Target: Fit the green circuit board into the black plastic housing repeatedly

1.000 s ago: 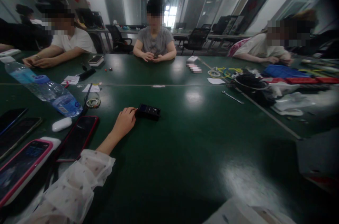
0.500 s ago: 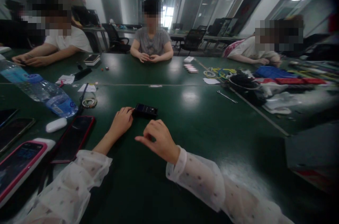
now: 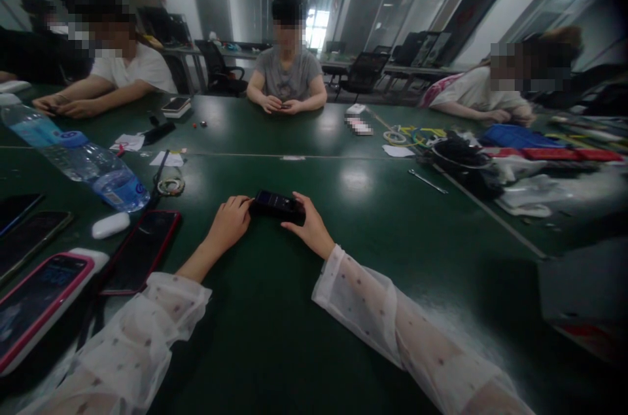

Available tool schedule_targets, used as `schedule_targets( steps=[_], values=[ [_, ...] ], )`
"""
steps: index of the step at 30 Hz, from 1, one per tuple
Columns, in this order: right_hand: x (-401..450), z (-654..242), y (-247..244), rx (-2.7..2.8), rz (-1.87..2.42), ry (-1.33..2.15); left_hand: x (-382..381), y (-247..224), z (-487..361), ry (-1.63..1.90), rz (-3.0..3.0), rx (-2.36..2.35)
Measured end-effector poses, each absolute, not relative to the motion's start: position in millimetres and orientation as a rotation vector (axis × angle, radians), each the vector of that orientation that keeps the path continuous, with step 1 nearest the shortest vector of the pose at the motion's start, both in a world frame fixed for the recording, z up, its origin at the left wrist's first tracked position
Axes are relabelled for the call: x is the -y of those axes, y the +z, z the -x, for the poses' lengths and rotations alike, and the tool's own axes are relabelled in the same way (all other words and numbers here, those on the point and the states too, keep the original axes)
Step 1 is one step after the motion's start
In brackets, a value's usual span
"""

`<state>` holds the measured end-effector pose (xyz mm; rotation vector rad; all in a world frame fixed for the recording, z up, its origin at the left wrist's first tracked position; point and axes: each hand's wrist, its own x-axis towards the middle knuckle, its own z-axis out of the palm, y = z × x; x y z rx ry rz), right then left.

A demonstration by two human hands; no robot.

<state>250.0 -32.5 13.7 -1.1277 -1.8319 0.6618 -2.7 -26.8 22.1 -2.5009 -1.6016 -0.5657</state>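
A small black device with a lit screen (image 3: 277,201) is between my hands over the green table, its right end tilted up a little. My left hand (image 3: 230,225) has its fingers closed at the device's left end; the fingertips are partly hidden. At the right end, my right hand (image 3: 314,226) grips the device, thumb on the near side and fingers on the far side. Left of my left hand lies a dark phone with a red edge (image 3: 142,251). A white earphone case (image 3: 110,226) is beside that phone.
Two water bottles (image 3: 101,169) lean at the left. A pink-edged phone (image 3: 44,297) is at the near left. A wrench (image 3: 428,180) lies right of centre, before a pile of cables and bags (image 3: 466,160). A grey box (image 3: 583,284) stands at right. Several people sit across the table (image 3: 275,310).
My right hand has moved from hovering near the device to its right end and closed on it. That end has risen slightly. My left hand stays at the left end.
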Motion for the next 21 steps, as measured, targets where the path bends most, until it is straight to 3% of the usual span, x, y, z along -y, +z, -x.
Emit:
schedule_targets(
  steps=[21],
  values=[
    [29.4,-251.2,6.9,1.645,1.121,0.782,27.7,23.1,2.9,-0.575,2.517,1.600]
  ],
)
